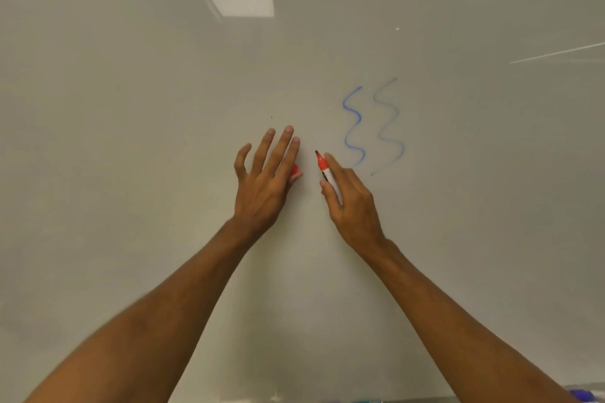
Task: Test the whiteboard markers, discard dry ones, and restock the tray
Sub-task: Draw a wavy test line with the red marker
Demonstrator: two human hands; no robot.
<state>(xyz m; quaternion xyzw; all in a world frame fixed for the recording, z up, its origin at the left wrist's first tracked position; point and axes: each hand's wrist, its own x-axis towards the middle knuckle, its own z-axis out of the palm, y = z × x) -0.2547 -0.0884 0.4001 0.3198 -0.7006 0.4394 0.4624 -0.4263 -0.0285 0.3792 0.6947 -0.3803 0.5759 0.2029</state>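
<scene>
Marker: a red marker [324, 167], uncapped, sits just right of the frame's centre with its dark tip pointing up and left, close to the whiteboard [163, 108]. I cannot tell whether the tip touches it.
Right hand: my right hand [352, 203] is wrapped around the marker's white barrel, forefinger laid along the top toward the red collar, the other fingers curled under.
Left hand: my left hand [262, 186] is just left of centre with four fingers long and fanned. The red cap [295, 169] peeks out at its right edge, pinched under the thumb as far as I can see; most of that hold is hidden behind the hand.
Marks: two wavy blue lines [355, 127] run down the board to the right of the marker. There is no red line yet.
Lower right corner: some blue things [582, 396], too cut off to name.
Handling: I judge the marker light, stiff and smooth-sided, so it could roll in a loose grip. The felt tip is the soft part, so light pressure is enough.
Where to hold: low on the barrel near the collar for a steady stroke, with fingers off the inky tip.
Step in hand: a red test stroke, by my reading.
</scene>
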